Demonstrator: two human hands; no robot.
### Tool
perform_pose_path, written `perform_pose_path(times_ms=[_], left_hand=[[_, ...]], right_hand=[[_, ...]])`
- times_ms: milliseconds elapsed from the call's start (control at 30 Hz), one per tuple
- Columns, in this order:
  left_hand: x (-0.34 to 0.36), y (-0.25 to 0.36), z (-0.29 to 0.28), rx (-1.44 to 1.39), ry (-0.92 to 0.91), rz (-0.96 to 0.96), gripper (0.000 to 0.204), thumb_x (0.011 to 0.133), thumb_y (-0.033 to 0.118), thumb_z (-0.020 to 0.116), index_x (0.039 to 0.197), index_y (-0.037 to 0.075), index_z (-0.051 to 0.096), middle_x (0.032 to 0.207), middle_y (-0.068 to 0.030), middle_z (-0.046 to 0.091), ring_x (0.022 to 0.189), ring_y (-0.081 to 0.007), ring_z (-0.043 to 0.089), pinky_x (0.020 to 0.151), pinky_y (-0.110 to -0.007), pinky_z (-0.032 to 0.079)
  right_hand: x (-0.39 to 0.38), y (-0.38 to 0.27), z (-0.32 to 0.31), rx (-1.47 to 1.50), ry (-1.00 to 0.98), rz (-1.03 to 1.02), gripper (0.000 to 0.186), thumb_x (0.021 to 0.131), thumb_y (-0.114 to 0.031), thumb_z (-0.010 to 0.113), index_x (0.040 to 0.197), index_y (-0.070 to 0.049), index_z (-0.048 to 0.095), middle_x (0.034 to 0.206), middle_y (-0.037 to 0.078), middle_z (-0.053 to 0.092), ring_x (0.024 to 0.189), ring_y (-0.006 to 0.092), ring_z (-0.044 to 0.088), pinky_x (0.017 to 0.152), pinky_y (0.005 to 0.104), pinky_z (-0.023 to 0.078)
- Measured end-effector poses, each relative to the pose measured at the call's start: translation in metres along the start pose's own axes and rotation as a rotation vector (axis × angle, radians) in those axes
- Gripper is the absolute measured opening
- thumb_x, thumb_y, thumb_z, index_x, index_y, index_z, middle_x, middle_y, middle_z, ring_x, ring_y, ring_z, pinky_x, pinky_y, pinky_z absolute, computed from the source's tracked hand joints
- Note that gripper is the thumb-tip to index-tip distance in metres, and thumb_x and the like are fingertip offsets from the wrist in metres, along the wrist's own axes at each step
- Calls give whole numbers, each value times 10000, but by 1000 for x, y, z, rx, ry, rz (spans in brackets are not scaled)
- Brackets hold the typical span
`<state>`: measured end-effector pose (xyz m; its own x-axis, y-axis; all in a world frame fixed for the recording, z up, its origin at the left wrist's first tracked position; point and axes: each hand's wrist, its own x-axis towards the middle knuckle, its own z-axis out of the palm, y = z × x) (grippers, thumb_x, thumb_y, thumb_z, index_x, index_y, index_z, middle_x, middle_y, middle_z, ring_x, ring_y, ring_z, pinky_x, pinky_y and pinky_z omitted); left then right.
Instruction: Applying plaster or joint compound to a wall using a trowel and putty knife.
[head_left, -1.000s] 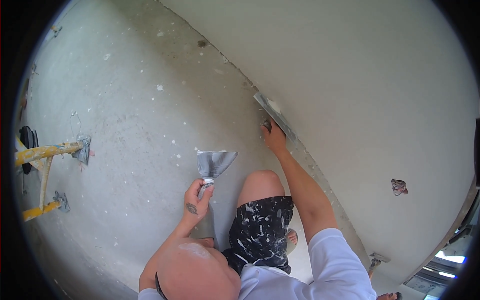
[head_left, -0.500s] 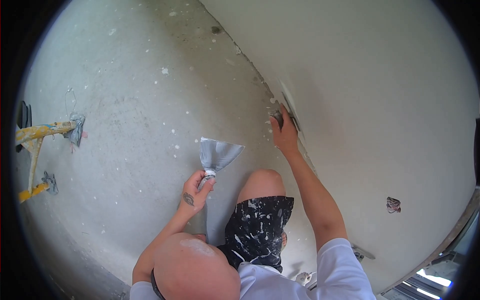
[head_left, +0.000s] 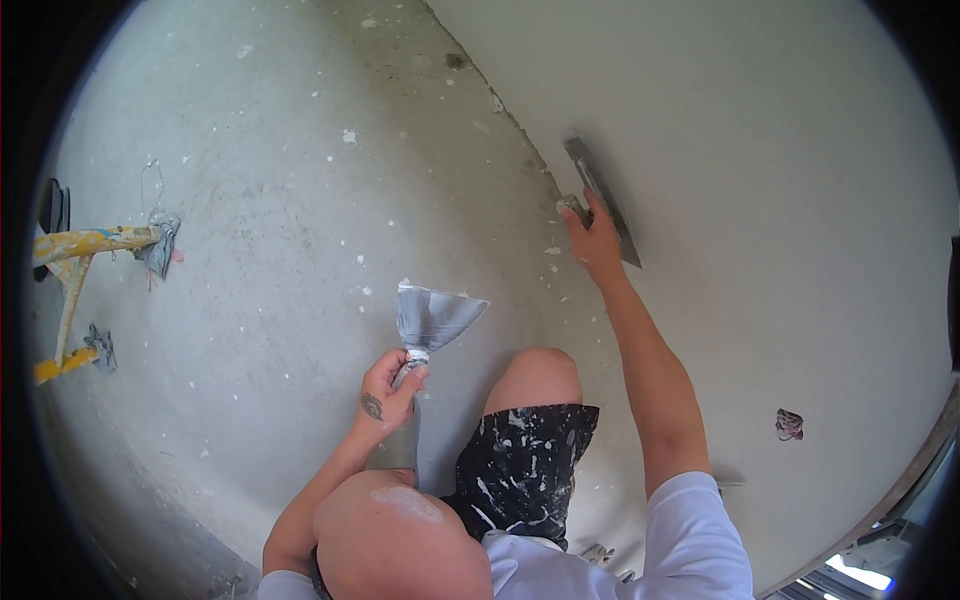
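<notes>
My left hand [head_left: 392, 388] is closed round the handle of a putty knife [head_left: 438, 318]. Its wide, flared metal blade points away from me above the floor and carries smears of pale filler. Out ahead on the right, my right hand [head_left: 597, 243] grips a plastering trowel [head_left: 606, 196] by its handle. The trowel's long, narrow plate lies along the pale wall [head_left: 760, 200], just above its bottom edge. Whether the whole plate touches the wall I cannot tell.
Yellow paint-spattered metal legs [head_left: 95, 240] with wrapped feet stand at the left. The grey floor [head_left: 270, 190] is flecked with white. A small hole [head_left: 789, 425] with something bundled inside breaks the wall at right. My bent knees are between my arms.
My right hand has moved the trowel a little up the wall, away from its bottom edge, and more of the plate shows. My left hand and the putty knife have hardly moved.
</notes>
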<state>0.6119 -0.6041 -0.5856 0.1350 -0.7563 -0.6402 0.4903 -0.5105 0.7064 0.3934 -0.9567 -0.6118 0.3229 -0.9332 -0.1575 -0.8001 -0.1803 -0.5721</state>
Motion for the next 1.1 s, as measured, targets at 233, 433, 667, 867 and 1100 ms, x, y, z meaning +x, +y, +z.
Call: perform_pose_path(times_ms=[233,433,667,867,1100], left_hand=[[8,1,-3,-76,-103,48,185,992,165,589,1075,3,622,862,-43,651,682,-80,565,563,-233,455],[48,62,29,112,-541,82,254,985,234,593,1015,-15,637,853,-78,663,657,-126,591,610,-255,480],[82,68,134,273,-979,42,284,971,229,612,971,-49,665,765,-91,647,591,-137,573,517,-271,429],[102,100,132,40,-986,202,489,993,386,575,1219,-48,581,691,-120,605,481,-179,526,405,-293,402],[150,86,81,4,-822,25,450,990,376,587,1200,-21,591,722,-102,617,478,-166,532,388,-287,394]], right_hand=[[-65,-85,-105,158,-57,-162,452,888,-212,739,1253,-1,575,902,8,619,800,107,542,772,253,460],[-138,-43,-151,491,224,-33,213,861,-79,738,1037,-24,632,878,2,663,797,96,617,742,272,512],[-178,-23,-154,1006,-19,-221,190,860,-182,769,895,-61,626,790,-10,637,704,96,576,638,280,475],[-249,89,-152,487,215,-37,262,802,-209,826,842,-64,612,728,-18,580,690,102,504,644,294,436],[-383,162,-99,889,517,594,209,831,-180,795,864,-58,629,731,-16,591,648,71,535,569,252,434]])
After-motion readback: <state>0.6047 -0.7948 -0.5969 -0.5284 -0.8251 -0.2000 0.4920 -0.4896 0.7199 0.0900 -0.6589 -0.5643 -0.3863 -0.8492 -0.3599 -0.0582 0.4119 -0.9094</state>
